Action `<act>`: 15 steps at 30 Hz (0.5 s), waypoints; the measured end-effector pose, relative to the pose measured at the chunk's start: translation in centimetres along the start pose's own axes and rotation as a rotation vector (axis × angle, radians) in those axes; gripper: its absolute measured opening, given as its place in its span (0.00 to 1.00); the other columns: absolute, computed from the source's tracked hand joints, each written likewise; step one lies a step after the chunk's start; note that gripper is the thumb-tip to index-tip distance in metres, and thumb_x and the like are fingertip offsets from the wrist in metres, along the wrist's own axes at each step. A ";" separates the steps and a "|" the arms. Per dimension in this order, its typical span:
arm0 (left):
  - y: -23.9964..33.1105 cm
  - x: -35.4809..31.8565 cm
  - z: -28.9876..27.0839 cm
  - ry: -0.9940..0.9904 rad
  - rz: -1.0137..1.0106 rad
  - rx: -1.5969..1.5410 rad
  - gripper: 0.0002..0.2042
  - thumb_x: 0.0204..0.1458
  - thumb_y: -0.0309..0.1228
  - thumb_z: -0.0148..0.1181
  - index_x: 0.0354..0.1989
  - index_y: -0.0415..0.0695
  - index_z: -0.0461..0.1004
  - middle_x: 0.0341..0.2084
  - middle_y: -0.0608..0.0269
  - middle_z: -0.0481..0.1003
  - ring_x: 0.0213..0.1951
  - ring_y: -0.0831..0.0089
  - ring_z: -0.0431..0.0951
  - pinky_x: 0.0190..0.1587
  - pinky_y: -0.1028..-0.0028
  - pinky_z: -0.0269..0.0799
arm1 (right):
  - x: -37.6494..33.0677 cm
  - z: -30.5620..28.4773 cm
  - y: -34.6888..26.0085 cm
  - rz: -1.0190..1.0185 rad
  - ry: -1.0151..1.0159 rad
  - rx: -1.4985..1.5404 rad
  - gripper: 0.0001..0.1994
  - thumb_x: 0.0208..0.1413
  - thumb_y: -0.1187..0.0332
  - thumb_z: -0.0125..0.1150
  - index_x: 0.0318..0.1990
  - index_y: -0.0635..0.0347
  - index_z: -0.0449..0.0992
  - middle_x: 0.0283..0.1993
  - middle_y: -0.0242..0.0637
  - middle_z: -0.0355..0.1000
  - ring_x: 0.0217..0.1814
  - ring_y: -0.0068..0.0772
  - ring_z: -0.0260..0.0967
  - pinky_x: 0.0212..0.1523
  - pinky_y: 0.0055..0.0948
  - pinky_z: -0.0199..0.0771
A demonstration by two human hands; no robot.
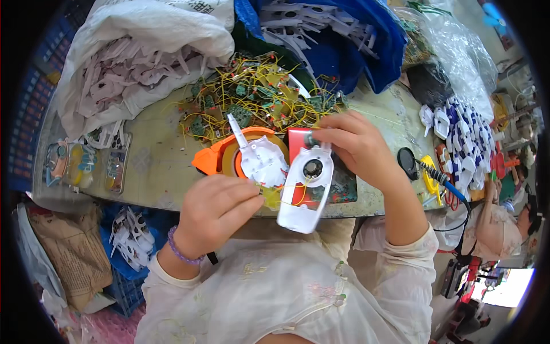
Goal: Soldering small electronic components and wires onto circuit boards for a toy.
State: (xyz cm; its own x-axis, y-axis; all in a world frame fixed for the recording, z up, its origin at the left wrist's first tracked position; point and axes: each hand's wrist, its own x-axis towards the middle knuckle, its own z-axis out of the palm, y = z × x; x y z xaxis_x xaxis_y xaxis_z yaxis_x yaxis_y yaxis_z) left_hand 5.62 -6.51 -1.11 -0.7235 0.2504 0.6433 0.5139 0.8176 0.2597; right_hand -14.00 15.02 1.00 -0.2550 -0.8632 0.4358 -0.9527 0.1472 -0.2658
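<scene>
My right hand (358,143) is closed on the top end of a white plastic casing (301,219), tilted over the table's near edge. A round black speaker (313,168) sits in the casing's upper part. Fingers of my left hand (217,212) pinch a small yellow-green circuit board (271,198), partly hidden by the fingertips. Thin yellow wires (295,186) run between the board and the casing. Just beyond lies another white casing piece (262,157) with a narrow stem, resting on an orange tape dispenser (213,156).
A tangled heap of circuit boards with yellow wires (246,92) covers the table's middle. Behind it are a white sack (149,23) and a blue bag (338,63) of white parts. At right are a blue-handled soldering iron (450,184), a yellow tool (429,175) and stacked white-and-purple parts (467,143).
</scene>
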 end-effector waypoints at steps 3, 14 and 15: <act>-1.5 0.4 -0.6 0.017 0.039 0.041 0.11 0.39 0.27 0.59 0.33 0.41 0.76 0.34 0.60 0.76 0.37 0.63 0.79 0.36 0.67 0.75 | -0.2 -1.4 0.1 0.033 0.002 0.091 0.13 0.43 0.78 0.63 0.39 0.57 0.76 0.36 0.36 0.74 0.39 0.40 0.69 0.39 0.35 0.71; -5.4 0.6 1.4 0.032 0.018 0.090 0.11 0.39 0.29 0.58 0.33 0.42 0.76 0.34 0.61 0.76 0.35 0.65 0.79 0.40 0.67 0.76 | 5.8 -4.4 -1.4 -0.093 -0.370 -0.037 0.08 0.48 0.71 0.61 0.37 0.55 0.73 0.30 0.35 0.72 0.37 0.41 0.70 0.37 0.37 0.69; -5.9 0.6 1.3 -0.002 0.091 0.141 0.11 0.40 0.29 0.57 0.34 0.43 0.76 0.34 0.61 0.76 0.36 0.65 0.79 0.40 0.68 0.76 | 6.4 -4.1 -1.2 -0.099 -0.372 -0.038 0.08 0.48 0.71 0.61 0.37 0.55 0.73 0.30 0.35 0.72 0.37 0.41 0.70 0.37 0.37 0.69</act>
State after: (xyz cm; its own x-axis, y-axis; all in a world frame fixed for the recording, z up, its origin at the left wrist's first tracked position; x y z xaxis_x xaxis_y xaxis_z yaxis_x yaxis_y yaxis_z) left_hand 1.57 -10.53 -3.21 -0.6784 0.3276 0.6577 0.5073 0.8563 0.0968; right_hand -15.15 11.36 7.64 -0.0904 -0.9893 0.1142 -0.9770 0.0659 -0.2027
